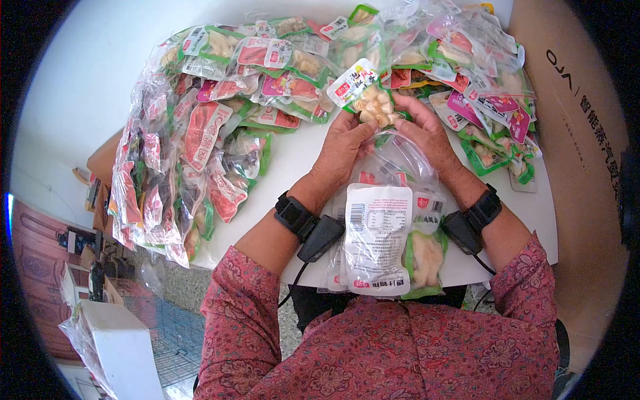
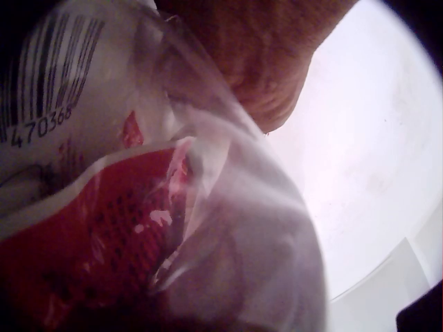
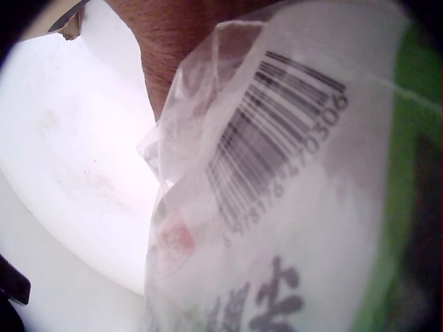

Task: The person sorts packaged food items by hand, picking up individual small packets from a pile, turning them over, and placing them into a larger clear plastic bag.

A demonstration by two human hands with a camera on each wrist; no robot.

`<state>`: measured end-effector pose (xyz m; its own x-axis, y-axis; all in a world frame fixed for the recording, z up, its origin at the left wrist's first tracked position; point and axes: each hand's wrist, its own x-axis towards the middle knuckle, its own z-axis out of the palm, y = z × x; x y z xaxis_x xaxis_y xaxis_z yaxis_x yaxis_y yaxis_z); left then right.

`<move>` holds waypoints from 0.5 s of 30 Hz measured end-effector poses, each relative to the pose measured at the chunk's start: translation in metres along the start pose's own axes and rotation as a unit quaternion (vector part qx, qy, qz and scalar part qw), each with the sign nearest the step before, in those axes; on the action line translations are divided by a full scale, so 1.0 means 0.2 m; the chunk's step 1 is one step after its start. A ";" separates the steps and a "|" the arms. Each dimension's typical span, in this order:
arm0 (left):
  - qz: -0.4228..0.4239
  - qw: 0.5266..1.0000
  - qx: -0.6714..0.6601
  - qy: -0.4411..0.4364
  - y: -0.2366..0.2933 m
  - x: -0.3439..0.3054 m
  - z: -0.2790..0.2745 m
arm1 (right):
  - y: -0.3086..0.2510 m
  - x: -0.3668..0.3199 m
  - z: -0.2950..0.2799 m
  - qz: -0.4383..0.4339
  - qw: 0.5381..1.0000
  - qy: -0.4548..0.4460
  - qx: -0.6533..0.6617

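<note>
Between both hands, at the mouth of a clear plastic bag (image 1: 393,159), is a small sealed food packet (image 1: 377,105) with pale round pieces and a white printed header. My left hand (image 1: 342,148) pinches the packet's left lower edge, its thumb across the front. On the opposite edge, my right hand (image 1: 429,137) grips it with thumb and fingers. The bag hangs below the hands toward the body, holding several packets, among them a white-backed one (image 1: 378,240) and a green-edged one (image 1: 427,257). Bag plastic and printed barcodes fill much of both wrist views, where the fingers are hidden.
Heaped bags of similar packets (image 1: 210,133) cover the white table's left side, with another heap (image 1: 480,87) at the back right. A large cardboard box (image 1: 573,167) stands along the right edge. Bare white tabletop (image 1: 287,157) shows left of the hands.
</note>
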<state>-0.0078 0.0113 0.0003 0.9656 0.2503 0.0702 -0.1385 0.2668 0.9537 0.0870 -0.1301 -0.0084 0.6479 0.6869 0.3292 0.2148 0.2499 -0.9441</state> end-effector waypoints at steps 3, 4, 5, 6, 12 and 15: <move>-0.004 1.000 -0.012 0.004 0.00 0.00 0.00 | -0.01 0.00 0.00 -0.016 0.999 0.002 -0.028; -0.004 1.000 -0.010 0.009 0.00 0.00 0.00 | 0.00 0.00 0.00 -0.016 1.000 -0.003 -0.022; -0.004 1.000 -0.008 0.015 0.00 0.00 0.01 | 0.00 0.00 0.00 -0.017 1.000 -0.009 -0.016; -0.004 1.000 -0.008 0.015 0.00 0.00 0.00 | 0.00 0.00 0.00 -0.016 1.000 -0.009 -0.016; -0.019 0.999 -0.027 0.024 0.00 0.00 0.00 | -0.02 0.00 0.00 0.006 1.000 -0.012 -0.010; -0.032 0.999 -0.022 0.031 0.00 0.00 -0.01 | 0.00 0.01 0.00 -0.001 1.000 -0.019 0.005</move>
<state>-0.0077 0.0131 0.0003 0.9573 0.2891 -0.0094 -0.0888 0.3248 0.9416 0.0879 -0.1296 -0.0074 0.6186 0.7122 0.3319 0.2084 0.2586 -0.9432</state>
